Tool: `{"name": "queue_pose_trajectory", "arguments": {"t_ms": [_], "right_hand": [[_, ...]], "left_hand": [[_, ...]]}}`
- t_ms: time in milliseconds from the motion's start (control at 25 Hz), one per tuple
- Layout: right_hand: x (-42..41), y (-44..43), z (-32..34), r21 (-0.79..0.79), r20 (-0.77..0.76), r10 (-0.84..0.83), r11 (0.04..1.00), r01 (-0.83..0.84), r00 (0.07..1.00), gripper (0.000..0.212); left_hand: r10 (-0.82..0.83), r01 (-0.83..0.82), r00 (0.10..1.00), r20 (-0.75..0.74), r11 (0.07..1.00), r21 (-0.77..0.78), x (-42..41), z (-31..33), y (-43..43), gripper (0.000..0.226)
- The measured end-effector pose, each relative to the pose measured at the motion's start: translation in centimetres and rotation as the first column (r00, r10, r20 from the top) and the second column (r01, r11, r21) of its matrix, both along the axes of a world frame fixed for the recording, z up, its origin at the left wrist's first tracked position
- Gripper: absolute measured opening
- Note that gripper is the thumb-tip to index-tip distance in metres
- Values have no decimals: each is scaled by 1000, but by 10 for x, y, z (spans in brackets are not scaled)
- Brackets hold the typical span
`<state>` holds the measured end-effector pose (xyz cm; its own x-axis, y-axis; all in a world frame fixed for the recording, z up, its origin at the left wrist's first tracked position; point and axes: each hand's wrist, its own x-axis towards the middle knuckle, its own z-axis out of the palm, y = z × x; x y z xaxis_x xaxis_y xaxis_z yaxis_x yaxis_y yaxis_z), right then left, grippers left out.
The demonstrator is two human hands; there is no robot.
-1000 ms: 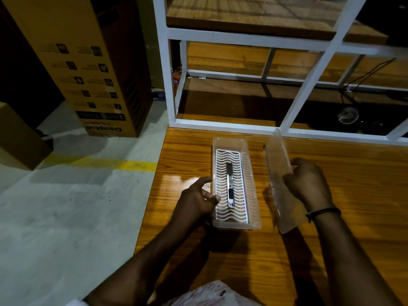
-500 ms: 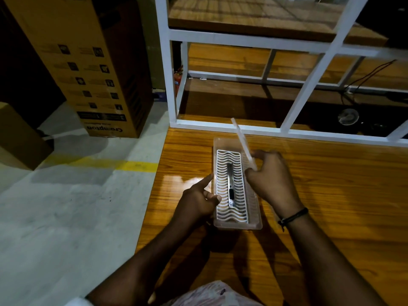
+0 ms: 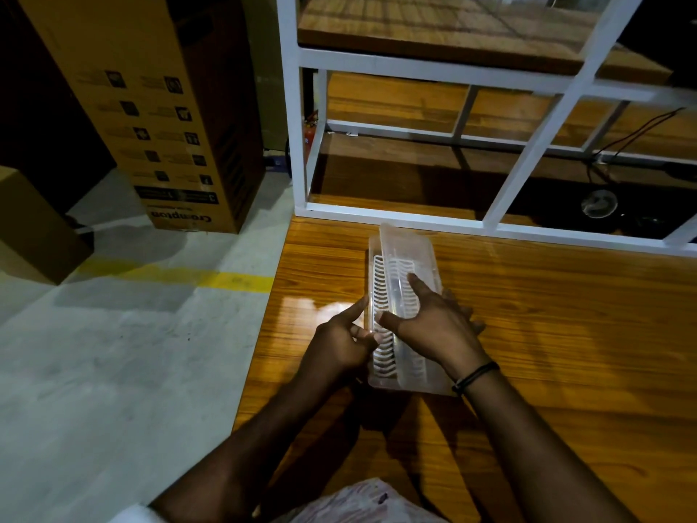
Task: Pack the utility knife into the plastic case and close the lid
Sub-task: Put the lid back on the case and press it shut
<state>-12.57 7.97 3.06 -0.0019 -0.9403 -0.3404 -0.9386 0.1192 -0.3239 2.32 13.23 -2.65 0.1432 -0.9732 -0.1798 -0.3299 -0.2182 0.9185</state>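
Note:
A clear plastic case (image 3: 377,375) with a white wavy insert lies lengthwise on the wooden table (image 3: 565,334). Its clear lid (image 3: 409,254) lies tilted over the case, with the left edge raised and the right side down. My right hand (image 3: 433,326) is spread on top of the lid and grips it. My left hand (image 3: 339,341) holds the case's left wall with fingertips. The lid and my right hand hide the utility knife.
A white metal frame (image 3: 298,145) with wooden shelves stands at the table's far edge. The table's left edge drops to a concrete floor with a yellow line (image 3: 234,281). Cardboard boxes (image 3: 158,118) stand at far left. A cable and a round object (image 3: 599,203) lie beyond the frame.
My right hand carried the lid from the table's right side over the case and lowered it onto the case. My left hand stayed on the case's left wall.

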Motion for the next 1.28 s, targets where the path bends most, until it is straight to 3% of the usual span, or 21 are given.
{"name": "queue_pose_trajectory", "arguments": {"t_ms": [160, 360, 480, 680, 920, 1080, 1280], "right_hand": [[3, -3, -5, 8, 45, -16, 1000, 15, 999, 105], [5, -1, -16, -66, -51, 21, 998, -24, 998, 108], [3, 2, -20, -101, -63, 34, 994, -40, 997, 105], [-10, -4, -24, -185, 153, 41, 983, -12, 987, 84], [-28, -12, -31, -241, 501, -83, 943, 230, 862, 57], [-23, -10, -38, -346, 505, -29, 909, 233, 863, 47], [-20, -7, -40, -328, 475, -47, 917, 226, 879, 45]], "left_hand": [[-6, 6, 999, -34, 1000, -9, 0, -4, 1, 66], [-37, 36, 998, -49, 999, -30, 2, -12, 3, 54], [-17, 16, 991, -136, 1000, -15, 3, -15, 1, 53], [-68, 68, 992, -103, 998, -8, 6, -7, -2, 72], [-74, 79, 989, -130, 996, 35, 5, -2, -3, 74], [-106, 110, 990, -92, 993, 37, 4, -2, -5, 78], [-94, 101, 988, -122, 993, 54, 4, 0, -4, 81]]}}
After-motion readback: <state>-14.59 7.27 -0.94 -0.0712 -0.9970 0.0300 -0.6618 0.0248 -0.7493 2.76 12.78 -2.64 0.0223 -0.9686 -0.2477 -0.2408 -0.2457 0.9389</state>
